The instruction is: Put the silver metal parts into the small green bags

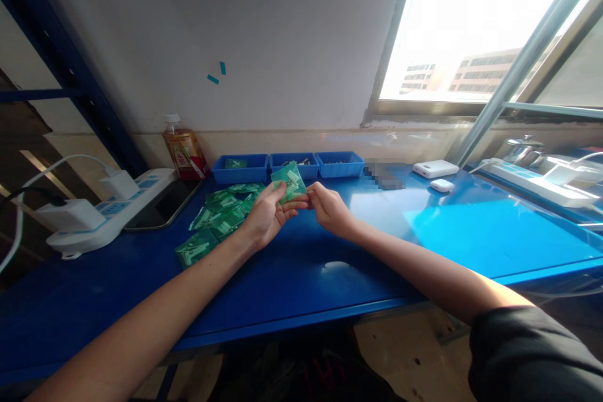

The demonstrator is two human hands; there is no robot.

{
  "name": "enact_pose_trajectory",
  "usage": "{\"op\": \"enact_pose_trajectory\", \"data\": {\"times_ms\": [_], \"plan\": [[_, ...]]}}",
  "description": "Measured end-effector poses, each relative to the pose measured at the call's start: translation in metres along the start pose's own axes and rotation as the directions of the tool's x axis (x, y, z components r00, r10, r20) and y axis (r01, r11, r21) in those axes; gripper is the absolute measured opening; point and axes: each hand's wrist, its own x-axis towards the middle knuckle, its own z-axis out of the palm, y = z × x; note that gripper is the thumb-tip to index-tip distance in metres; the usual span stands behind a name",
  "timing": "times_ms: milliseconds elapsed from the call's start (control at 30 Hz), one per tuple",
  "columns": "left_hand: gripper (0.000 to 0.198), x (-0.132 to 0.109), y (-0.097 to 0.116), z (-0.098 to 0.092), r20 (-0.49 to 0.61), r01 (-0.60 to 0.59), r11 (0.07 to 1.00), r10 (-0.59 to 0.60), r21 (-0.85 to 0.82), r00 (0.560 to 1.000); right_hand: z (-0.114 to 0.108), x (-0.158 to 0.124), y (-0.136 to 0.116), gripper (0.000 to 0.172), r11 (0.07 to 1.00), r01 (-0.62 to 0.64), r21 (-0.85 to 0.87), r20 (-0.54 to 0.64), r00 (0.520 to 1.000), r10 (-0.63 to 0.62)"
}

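A small green see-through plastic bag [291, 179] with pale, slim parts inside is held up over the front of the trays. My left hand [266, 216] grips it from the left, thumb on top and fingers underneath. At the bag's lower right corner, my right hand [331, 210] is closed in a pinch, touching the left fingertips; the exact spot between its fingers is hidden. Several similar green bags [230, 217] lie in a loose pile on the blue table, left of and partly behind my left forearm.
Three blue trays line the wall: the left tray [240, 174] holds a green bag, the middle tray [308, 171] and right tray [342, 169] small parts. A bottle [184, 149], phone [162, 206] and power strip [115, 210] sit left; a white power bank [436, 168] lies right.
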Motion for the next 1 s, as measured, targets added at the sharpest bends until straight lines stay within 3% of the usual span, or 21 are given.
{"op": "enact_pose_trajectory", "data": {"times_ms": [267,333,400,433,500,567,633,733,833,900,933,1000], "plan": [[0.012,-0.003,0.004,0.004,0.056,-0.059,0.992,0.053,0.115,0.997,-0.003,-0.001,0.0,0.017,1.0,0.013,-0.009,0.023,1.0,-0.013],[0.013,-0.001,0.005,0.001,0.069,-0.137,0.965,0.125,0.225,0.99,-0.005,0.004,-0.001,0.02,0.999,-0.02,0.038,0.049,0.999,0.018],[0.02,0.002,0.005,-0.006,0.063,-0.284,0.869,0.284,0.406,0.957,-0.006,0.01,-0.004,0.029,0.967,-0.175,0.185,0.071,0.984,0.164],[0.022,0.003,0.006,-0.01,0.077,-0.36,0.778,0.376,0.515,0.923,-0.007,0.013,-0.006,0.036,0.906,-0.302,0.298,0.109,0.953,0.282],[0.022,0.005,0.006,-0.017,0.196,-0.482,0.539,0.503,0.691,0.842,-0.008,0.018,-0.013,0.049,0.657,-0.554,0.512,0.283,0.831,0.48],[0.017,0.004,0.007,-0.022,0.369,-0.572,0.34,0.505,0.746,0.781,-0.008,0.02,-0.019,0.052,0.403,-0.67,0.624,0.446,0.728,0.521],[0.017,0.003,0.006,-0.023,0.468,-0.62,0.273,0.457,0.735,0.756,-0.008,0.02,-0.022,0.041,0.308,-0.658,0.687,0.468,0.725,0.505],[0.02,0.001,0.006,-0.02,0.45,-0.587,0.305,0.415,0.75,0.791,-0.008,0.018,-0.017,0.026,0.383,-0.593,0.708,0.346,0.764,0.544],[0.015,0.003,0.006,-0.019,0.34,-0.489,0.364,0.403,0.793,0.85,-0.011,0.017,-0.008,0.022,0.698,-0.472,0.539,0.06,0.848,0.527],[0.014,0.004,0.006,-0.018,0.205,-0.388,0.478,0.391,0.788,0.897,-0.013,0.015,-0.003,0.015,0.923,-0.276,0.268,-0.139,0.937,0.321],[0.019,0.004,0.005,-0.016,0.133,-0.334,0.572,0.363,0.749,0.922,-0.014,0.014,-0.002,0.012,0.98,-0.155,0.122,-0.174,0.969,0.175],[0.03,0.003,0.004,-0.013,0.042,-0.227,0.764,0.254,0.604,0.966,-0.015,0.012,-0.002,0.014,0.994,0.064,-0.083,-0.129,0.989,-0.075]]}}
